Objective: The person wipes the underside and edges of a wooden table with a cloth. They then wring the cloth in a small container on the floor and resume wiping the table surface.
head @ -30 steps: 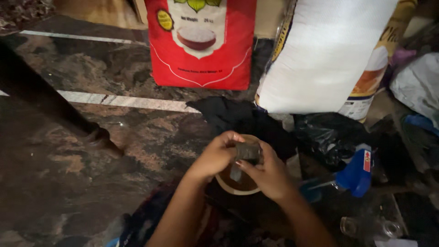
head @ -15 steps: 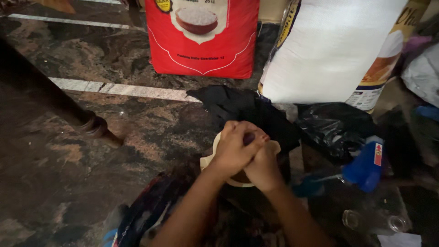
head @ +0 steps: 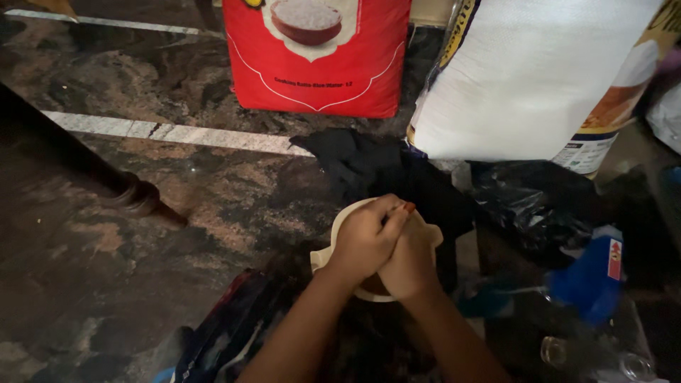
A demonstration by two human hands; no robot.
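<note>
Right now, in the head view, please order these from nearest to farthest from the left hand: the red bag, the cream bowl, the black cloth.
1. Cream bowl: directly under the left hand, touching it.
2. Black cloth: on the floor just beyond the bowl.
3. Red bag: standing farthest back, at the top.

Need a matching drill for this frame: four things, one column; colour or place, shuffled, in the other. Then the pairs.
Things:
1. sack with bowl picture
2. large sack
3. cloth
4. round container

Descriptions:
A. cream, under both hands
B. red, top centre
C. black, on the floor between the sacks
D. white, top right

Pairs: 1-B, 2-D, 3-C, 4-A
</note>
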